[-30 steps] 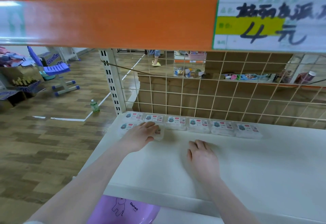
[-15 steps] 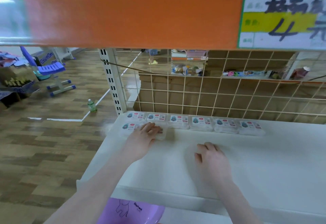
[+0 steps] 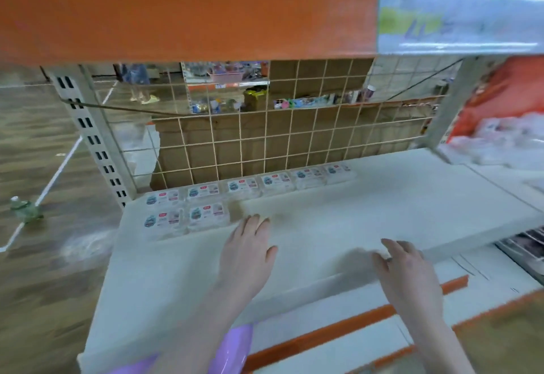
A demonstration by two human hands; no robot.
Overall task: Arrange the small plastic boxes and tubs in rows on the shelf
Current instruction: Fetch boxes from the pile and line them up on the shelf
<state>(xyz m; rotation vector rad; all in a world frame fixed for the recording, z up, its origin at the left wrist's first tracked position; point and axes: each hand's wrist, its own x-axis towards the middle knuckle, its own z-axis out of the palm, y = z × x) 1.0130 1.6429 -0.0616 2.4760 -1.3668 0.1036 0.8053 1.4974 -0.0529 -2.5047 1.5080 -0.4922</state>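
Note:
Several small clear plastic boxes with printed labels form a back row (image 3: 250, 187) along the wire grid on the white shelf (image 3: 368, 212). Two more boxes (image 3: 187, 217) lie side by side in front of that row at the left end. My left hand (image 3: 247, 251) hovers flat over the shelf just right of those two boxes, fingers straight and holding nothing. My right hand (image 3: 407, 273) is over the shelf's front edge, fingers relaxed and empty. The picture is blurred by motion.
An orange beam (image 3: 188, 11) with a price sign (image 3: 459, 17) hangs low above the shelf. A wire grid (image 3: 294, 135) backs it, with slotted posts (image 3: 91, 138) at the sides. A purple tub (image 3: 232, 350) sits below me. White bags (image 3: 500, 141) are piled at the right.
My left hand has come off the front-row box and drawn back to the right. My right hand has slid back toward the shelf's front edge. The view has swung right.

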